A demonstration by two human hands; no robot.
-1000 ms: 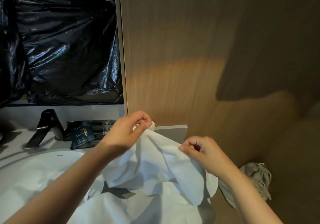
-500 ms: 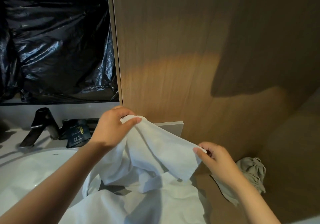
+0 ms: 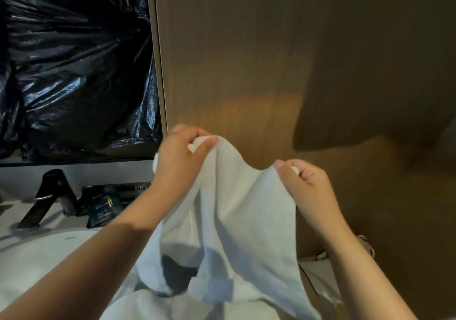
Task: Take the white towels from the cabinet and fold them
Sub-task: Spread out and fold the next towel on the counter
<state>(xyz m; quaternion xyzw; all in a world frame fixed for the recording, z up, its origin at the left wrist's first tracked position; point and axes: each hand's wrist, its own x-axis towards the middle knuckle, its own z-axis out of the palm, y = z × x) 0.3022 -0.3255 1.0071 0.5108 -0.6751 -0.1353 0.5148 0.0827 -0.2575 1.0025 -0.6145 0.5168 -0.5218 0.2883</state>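
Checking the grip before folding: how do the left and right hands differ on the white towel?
The left hand holds higher, by the wood panel's left edge; the right hand holds lower, in front of the panel. Cloth bulges from the left hand's grip; the right hand shows only a sliver. Both pinch the top edge of the white towel, which sags between them.

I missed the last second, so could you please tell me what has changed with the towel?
The left hand and right hand drew apart and rose, spreading the towel so it hangs open between them. Neither let go. The faucet stayed put.
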